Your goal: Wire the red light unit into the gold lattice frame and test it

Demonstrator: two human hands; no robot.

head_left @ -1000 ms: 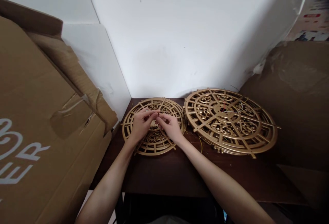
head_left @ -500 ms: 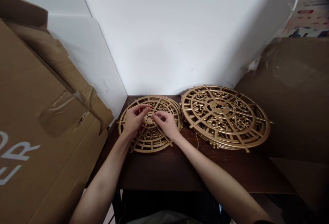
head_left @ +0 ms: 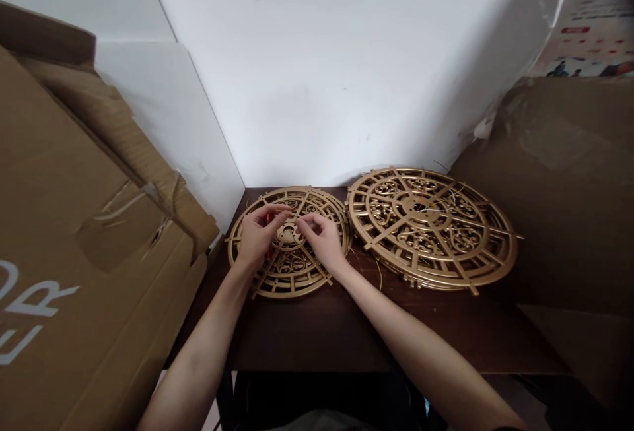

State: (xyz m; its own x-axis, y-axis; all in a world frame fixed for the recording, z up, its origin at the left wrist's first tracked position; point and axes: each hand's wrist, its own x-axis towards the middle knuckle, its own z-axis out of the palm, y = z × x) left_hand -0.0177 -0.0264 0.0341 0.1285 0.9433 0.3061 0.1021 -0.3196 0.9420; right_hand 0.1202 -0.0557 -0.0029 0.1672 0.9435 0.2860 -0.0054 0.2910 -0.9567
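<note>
Over the centre of a gold openwork clock-like disc [head_left: 292, 291] are both of my hands. My left hand [head_left: 257, 236] is closed, thumb and forefinger brought together above the disc's hub [head_left: 287, 236]. Something red [head_left: 269, 253], perhaps a tool handle, shows beside and under its palm; I cannot tell if the palm grips it. On the other side of the hub, my right hand [head_left: 321, 238] is closed in a pinch. Whatever lies between either hand's fingertips is too small to make out.
A stack of similar gold discs [head_left: 446, 279] lies to the right, with thin coloured wires on top. A yellow wire [head_left: 380, 274] curls on the dark table [head_left: 307, 338]. Cardboard boxes stand left [head_left: 74, 220] and right [head_left: 569, 200]; a white wall [head_left: 307, 74] rises behind.
My right fingertips have shifted slightly at the hub, and the hands' fingertips are slightly apart. The whole view has tilted a little; the discs stay in place.
</note>
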